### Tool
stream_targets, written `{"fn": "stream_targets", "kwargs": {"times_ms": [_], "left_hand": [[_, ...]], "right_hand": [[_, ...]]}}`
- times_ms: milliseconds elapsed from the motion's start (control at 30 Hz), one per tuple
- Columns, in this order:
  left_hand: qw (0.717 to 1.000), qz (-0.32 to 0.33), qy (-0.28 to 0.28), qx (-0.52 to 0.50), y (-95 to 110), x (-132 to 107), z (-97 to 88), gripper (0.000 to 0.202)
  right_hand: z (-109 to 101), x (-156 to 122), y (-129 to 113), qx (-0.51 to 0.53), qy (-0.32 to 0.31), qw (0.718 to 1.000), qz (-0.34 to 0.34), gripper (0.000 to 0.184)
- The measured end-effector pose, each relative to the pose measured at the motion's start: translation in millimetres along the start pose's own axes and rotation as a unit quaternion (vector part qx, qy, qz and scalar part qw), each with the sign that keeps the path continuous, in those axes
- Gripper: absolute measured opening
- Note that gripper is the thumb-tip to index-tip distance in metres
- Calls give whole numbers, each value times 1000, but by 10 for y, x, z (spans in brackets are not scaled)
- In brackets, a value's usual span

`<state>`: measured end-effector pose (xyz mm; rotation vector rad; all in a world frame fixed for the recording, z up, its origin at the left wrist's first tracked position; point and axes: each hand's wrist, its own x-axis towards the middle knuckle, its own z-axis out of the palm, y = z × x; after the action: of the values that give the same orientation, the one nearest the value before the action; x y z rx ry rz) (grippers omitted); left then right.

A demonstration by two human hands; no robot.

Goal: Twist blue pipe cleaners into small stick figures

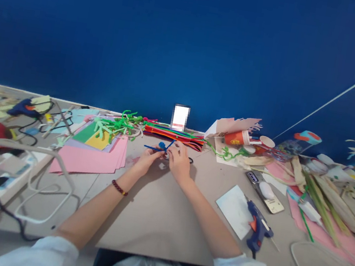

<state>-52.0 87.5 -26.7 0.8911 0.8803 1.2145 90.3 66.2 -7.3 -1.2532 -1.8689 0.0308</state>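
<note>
My left hand [148, 160] and my right hand [179, 162] meet above the beige tabletop [157, 219], their fingertips pinching a blue pipe cleaner [158, 147]. It is twisted into a small knot, with thin ends sticking out to the left and upper right. The fingers hide part of it. Just past my right hand lies a small black loop [190, 160], perhaps a scissor handle, mostly hidden. A few white scraps [161, 165] sit below my fingers. A dark beaded bracelet [119, 187] circles my left wrist.
Pink and coloured paper sheets [93, 155] lie to the left, with green pipe cleaners [118, 124] and a multicoloured pipe-cleaner bundle [173, 136] behind. A blue glue gun [257, 226] and phone [265, 193] lie right. A power strip [4, 182] and cables lie left. A blue wall [111, 37] rises behind.
</note>
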Motion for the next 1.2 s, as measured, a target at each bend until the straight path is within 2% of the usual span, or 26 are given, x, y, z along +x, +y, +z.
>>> {"fn": "stream_targets", "kwargs": {"times_ms": [167, 267, 533, 667, 767, 1000, 1200], "left_hand": [[1000, 10, 7, 5, -5, -4, 8, 13], [999, 21, 20, 16, 11, -15, 25, 13], [998, 6, 42, 37, 47, -51, 79, 24], [997, -6, 74, 20, 9, -28, 50, 25], [998, -17, 66, -4, -24, -10, 25, 24], [996, -46, 36, -63, 10, -32, 62, 25], [994, -72, 70, -52, 62, -63, 116, 22]], "right_hand": [[-37, 13, 53, -40, -34, 994, -97, 25], [-13, 14, 98, -42, -54, 991, -113, 24], [-16, 53, 78, 19, -25, 999, -18, 23], [-2, 50, 74, 75, -24, 997, 5, 21], [28, 44, 88, 117, -16, 993, 14, 21], [67, 54, 97, 202, -8, 977, 64, 16], [90, 43, 58, 284, 5, 949, 136, 11]]}}
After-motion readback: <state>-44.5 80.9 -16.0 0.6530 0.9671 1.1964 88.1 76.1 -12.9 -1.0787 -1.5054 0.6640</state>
